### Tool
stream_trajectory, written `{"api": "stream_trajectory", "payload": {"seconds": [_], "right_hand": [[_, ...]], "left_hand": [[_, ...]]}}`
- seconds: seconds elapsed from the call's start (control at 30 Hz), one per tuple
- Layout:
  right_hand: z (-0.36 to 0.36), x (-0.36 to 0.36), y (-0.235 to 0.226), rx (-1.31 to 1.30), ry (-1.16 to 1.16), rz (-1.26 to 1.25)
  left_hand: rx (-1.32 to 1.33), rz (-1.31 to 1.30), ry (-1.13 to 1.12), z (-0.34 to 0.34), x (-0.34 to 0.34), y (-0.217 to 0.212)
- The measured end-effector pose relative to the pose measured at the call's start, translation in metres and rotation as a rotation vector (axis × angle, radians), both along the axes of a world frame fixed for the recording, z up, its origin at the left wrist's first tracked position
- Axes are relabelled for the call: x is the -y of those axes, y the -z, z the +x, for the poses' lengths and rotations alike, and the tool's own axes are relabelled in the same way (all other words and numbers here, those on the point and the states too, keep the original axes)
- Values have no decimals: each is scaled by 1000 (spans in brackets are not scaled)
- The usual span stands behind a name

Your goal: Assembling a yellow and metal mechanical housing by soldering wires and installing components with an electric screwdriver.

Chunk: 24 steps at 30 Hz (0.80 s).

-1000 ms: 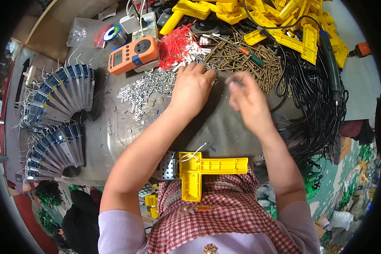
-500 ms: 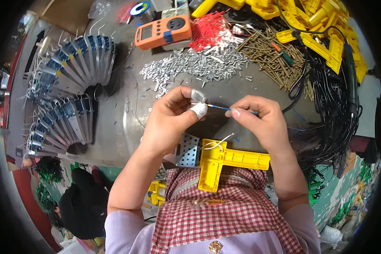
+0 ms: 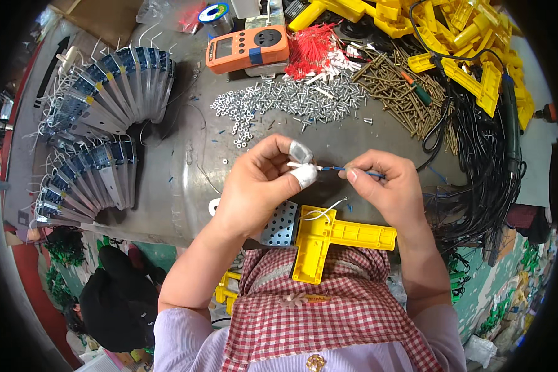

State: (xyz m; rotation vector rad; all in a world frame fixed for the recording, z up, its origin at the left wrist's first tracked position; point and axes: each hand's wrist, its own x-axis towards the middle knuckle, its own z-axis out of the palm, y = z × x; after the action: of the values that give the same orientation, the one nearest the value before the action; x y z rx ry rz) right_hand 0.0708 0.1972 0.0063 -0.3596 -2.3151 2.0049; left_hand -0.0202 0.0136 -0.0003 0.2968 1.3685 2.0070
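Presently we judge assembly unfinished: left hand (image 3: 260, 186) and right hand (image 3: 387, 186) both pinch the blue wire (image 3: 332, 168), the yellow bracket (image 3: 328, 239) lying unwired below.

A dull grey sheet-metal surface (image 3: 167, 186) is showing scuffs and a soft sheen. Small bright steel screws (image 3: 291, 102) are glinting beside darker, matt brass-toned screws (image 3: 394, 84). The yellow T-shaped plastic part (image 3: 335, 239) is looking smooth and slightly glossy, lying against red-and-white checked cloth (image 3: 316, 316). White fabric tape (image 3: 305, 175) is wrapping two fingertips.
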Motion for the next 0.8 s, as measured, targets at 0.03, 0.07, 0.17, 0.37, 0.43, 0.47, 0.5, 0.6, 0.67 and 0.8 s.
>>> {"api": "stream_trajectory", "payload": {"seconds": [0.03,0.07,0.17,0.37,0.43,0.47,0.5,0.6,0.67,0.8], "right_hand": [[1,1,1,-6,28,38],[2,2,2,-11,24,42],[6,6,0,-78,48,96],[6,8,0,-145,66,86],[6,5,-6,-61,-97,173],[4,3,-6,-60,-93,171],[0,0,-4,-53,-119,55],[3,-12,-2,-25,-167,-220],[1,-18,7,-24,-229,-65],[-5,-37,18,77,-214,-353]], "left_hand": [[-5,18,7,1,0,0],[-9,36,15,2,0,-1],[-59,-15,12,4,0,-2],[-202,-37,-4,14,-5,-1],[-253,-43,3,14,-5,2],[-464,-148,7,11,-5,4],[-674,-253,9,8,-7,7],[-740,-239,7,4,-15,7],[-875,-346,73,0,-21,-6],[-1091,-442,163,-20,-37,-2]]}}
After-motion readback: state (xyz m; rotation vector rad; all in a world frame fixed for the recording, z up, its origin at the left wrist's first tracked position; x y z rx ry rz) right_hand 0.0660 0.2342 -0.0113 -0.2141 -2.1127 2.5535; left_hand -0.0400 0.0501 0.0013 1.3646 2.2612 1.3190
